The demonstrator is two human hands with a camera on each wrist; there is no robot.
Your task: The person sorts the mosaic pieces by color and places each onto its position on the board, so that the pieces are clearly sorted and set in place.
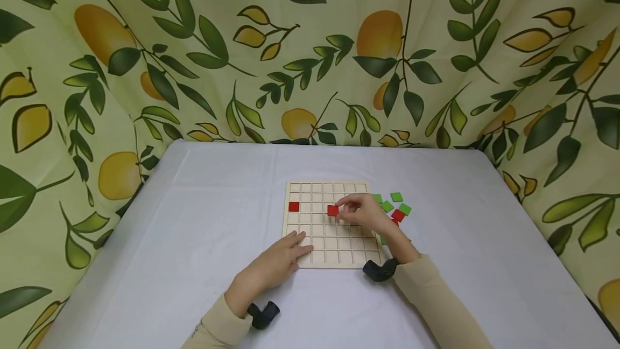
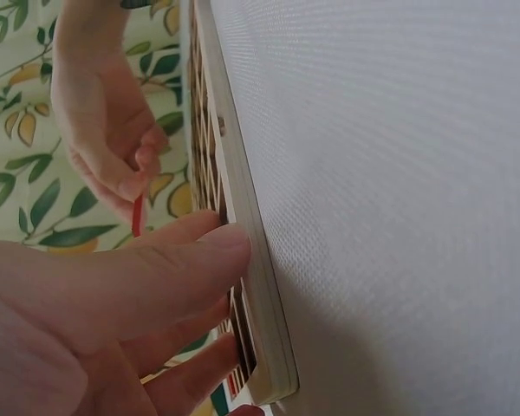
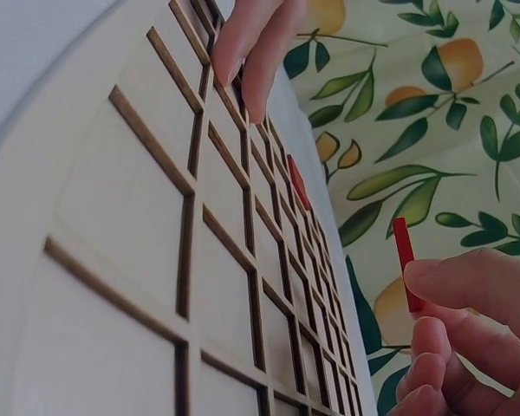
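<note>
A light wooden grid board (image 1: 317, 242) lies flat on the table. My right hand (image 1: 362, 211) pinches a red square tile (image 1: 332, 210) between thumb and fingers; in the right wrist view the held tile (image 3: 405, 260) is apart from the board surface. Another red square (image 1: 294, 207) lies in a cell by the board's left side. At the near left corner my left hand (image 1: 277, 260) rests with extended fingers on the board. In the left wrist view its thumb (image 2: 217, 251) touches the board's edge.
Right of the board lie several loose green tiles (image 1: 396, 197) and red tiles (image 1: 398, 215), some partly hidden by the right hand and arm. A white cloth (image 1: 218, 198) covers the table. Behind it hangs a leaf-and-fruit patterned curtain (image 1: 310, 31).
</note>
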